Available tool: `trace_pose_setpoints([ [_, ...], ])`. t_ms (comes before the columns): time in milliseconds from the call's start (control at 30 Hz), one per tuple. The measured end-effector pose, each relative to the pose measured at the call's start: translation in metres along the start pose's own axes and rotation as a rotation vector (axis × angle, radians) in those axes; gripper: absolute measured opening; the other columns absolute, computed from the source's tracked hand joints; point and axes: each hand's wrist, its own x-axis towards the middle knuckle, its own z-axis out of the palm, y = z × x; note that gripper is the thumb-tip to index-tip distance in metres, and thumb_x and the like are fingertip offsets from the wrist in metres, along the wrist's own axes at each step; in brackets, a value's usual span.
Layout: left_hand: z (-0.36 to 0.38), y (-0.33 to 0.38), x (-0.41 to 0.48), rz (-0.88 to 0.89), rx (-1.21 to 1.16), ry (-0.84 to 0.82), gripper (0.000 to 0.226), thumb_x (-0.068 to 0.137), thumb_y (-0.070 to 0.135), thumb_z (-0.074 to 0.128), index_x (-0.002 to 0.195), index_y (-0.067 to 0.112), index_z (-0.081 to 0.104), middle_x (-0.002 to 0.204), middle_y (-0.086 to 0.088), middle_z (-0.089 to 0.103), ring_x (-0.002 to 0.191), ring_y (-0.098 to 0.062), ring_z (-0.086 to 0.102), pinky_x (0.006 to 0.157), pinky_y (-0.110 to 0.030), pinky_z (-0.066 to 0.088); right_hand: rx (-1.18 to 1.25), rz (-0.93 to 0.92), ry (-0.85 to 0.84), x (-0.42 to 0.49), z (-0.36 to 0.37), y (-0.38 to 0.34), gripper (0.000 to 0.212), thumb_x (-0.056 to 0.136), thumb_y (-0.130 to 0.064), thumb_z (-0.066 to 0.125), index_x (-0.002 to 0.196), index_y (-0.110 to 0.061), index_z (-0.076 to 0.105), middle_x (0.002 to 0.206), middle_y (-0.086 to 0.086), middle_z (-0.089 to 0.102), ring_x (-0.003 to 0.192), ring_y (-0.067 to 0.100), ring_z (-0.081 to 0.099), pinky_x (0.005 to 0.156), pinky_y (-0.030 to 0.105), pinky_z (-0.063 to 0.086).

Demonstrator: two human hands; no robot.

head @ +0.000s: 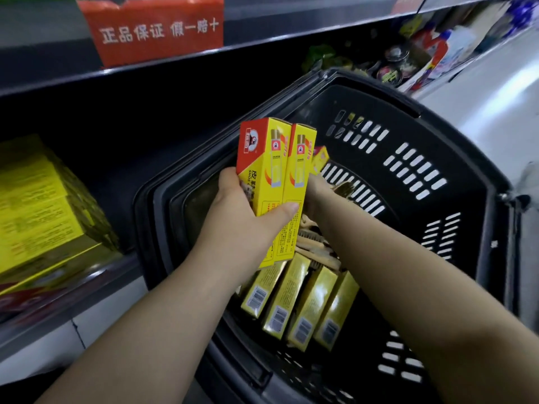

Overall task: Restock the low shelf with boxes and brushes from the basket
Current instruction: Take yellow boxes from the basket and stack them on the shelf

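Setting: shop aisle, with dark shelving left of and behind the basket (437,158) and pale floor (481,91) to its right.
Basket: black slotted plastic, close against the shelving, its open top facing the camera.
Low shelf (87,284): just left of the basket; a blurred stack of yellow cartons (38,211) sits on it.
Left grip (242,208): over the basket's left half, holding the held boxes (271,176) together, thumb across their front, fingers curled round the left edge.
Held boxes: two, long, red and yellow, nearly upright, side by side and touching, raised above the basket's contents.
Right grip (316,191): inside the basket, just behind the held boxes; its fingers are hidden, so I cannot tell whether they are spread or closed.
Row of boxes (303,304): four yellow ones at the basket's near end, barcode ends towards the camera.
Brushes (312,243): wooden, piled mid-basket, between that row and the right grip.
Red sign (157,30): on a shelf edge above and left of the basket, with white characters.
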Motion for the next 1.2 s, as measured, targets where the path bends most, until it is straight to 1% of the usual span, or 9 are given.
trace_pose_setpoints([
  [133,-0.005,0.010,-0.009,-0.039,-0.166,-0.046,0.049,0.076,0.032,0.074,0.117,0.027,0.047,0.099,0.011,0.069,0.089,-0.009,0.067,0.078,-0.033,0.055,-0.101,-0.092,-0.139,-0.080,-0.005,-0.021,0.033,0.095,-0.018,0.049,0.125,-0.005,0.053,0.110,0.016,0.069,0.089,0.027,0.069,0.060,0.032,0.058],
  [267,-0.016,0.018,-0.031,-0.136,-0.391,-0.123,0.044,0.075,0.033,0.073,0.115,0.026,0.056,0.095,0.007,0.073,0.080,-0.008,0.071,0.061,-0.022,0.057,-0.149,-0.261,-0.253,-0.163,-0.018,-0.028,0.021,0.092,-0.015,0.054,0.113,-0.009,0.058,0.077,-0.004,0.074,0.064,0.009,0.070,0.050,0.020,0.052],
  [533,-0.083,0.027,-0.082,-0.230,-0.557,-0.061,0.050,0.059,0.034,0.073,0.106,0.019,0.067,0.091,-0.001,0.075,0.084,-0.020,0.072,0.079,-0.039,0.056,-0.456,-0.450,-0.361,-0.249,0.012,-0.027,0.020,0.092,-0.026,0.057,0.112,-0.023,0.060,0.097,-0.010,0.072,0.085,0.008,0.070,0.069,0.029,0.059],
  [700,-0.140,0.012,-0.113,-0.271,-0.580,0.083,0.047,0.057,0.031,0.073,0.101,0.016,0.069,0.095,-0.005,0.075,0.092,-0.026,0.070,0.087,-0.045,0.052,-0.556,-0.458,-0.482,-0.275,0.060,-0.019,0.013,0.092,-0.030,0.055,0.100,-0.025,0.064,0.090,-0.009,0.073,0.072,0.011,0.068,0.058,0.021,0.054],
  [800,-0.169,-0.008,-0.133,-0.337,-0.582,0.154,0.062,0.050,0.034,0.076,0.108,0.016,0.067,0.105,-0.008,0.072,0.102,-0.029,0.065,0.093,-0.049,0.048,-0.630,-0.481,-0.499,-0.282,0.091,-0.017,0.012,0.092,-0.030,0.056,0.096,-0.020,0.063,0.082,0.001,0.071,0.055,0.009,0.062,0.048,0.003,0.038],
  [900,-0.195,-0.031,-0.151,-0.386,-0.616,0.168,0.039,0.067,0.027,0.072,0.104,0.014,0.069,0.095,-0.008,0.074,0.087,-0.025,0.070,0.066,-0.035,0.056,-0.735,-0.494,-0.577,-0.278,0.126,-0.017,0.023,0.090,-0.029,0.060,0.103,-0.010,0.062,0.090,0.013,0.071,0.066,0.015,0.063,0.062,0.022,0.047],
  [1000,-0.215,-0.050,-0.161,-0.439,-0.659,0.235,0.030,0.074,0.023,0.070,0.103,0.014,0.069,0.092,-0.010,0.075,0.086,-0.028,0.070,0.069,-0.037,0.054,-0.887,-0.587,-0.573,-0.261,0.163,-0.018,0.025,0.086,-0.026,0.066,0.105,-0.012,0.060,0.090,0.005,0.070,0.075,0.016,0.063,0.062,0.026,0.049],
  [1133,-0.236,-0.065,-0.169,-0.469,-0.688,0.356,0.016,0.081,0.022,0.068,0.096,0.016,0.067,0.084,-0.007,0.074,0.077,-0.025,0.069,0.055,-0.032,0.051,-1.396,-0.937,-0.458,-0.223,0.209,-0.014,0.046,0.089,-0.027,0.062,0.130,-0.017,0.046,0.122,0.012,0.058,0.110,0.029,0.055,0.087,0.031,0.041],
  [1200,-0.245,-0.070,-0.172,-0.467,-0.702,0.413,0.012,0.082,0.022,0.067,0.093,0.017,0.066,0.078,-0.004,0.073,0.072,-0.024,0.068,0.050,-0.031,0.049,-1.523,-0.977,-0.422,-0.204,0.224,-0.008,0.051,0.091,-0.025,0.059,0.138,-0.020,0.039,0.131,0.016,0.049,0.118,0.035,0.048,0.098,0.036,0.039],
])
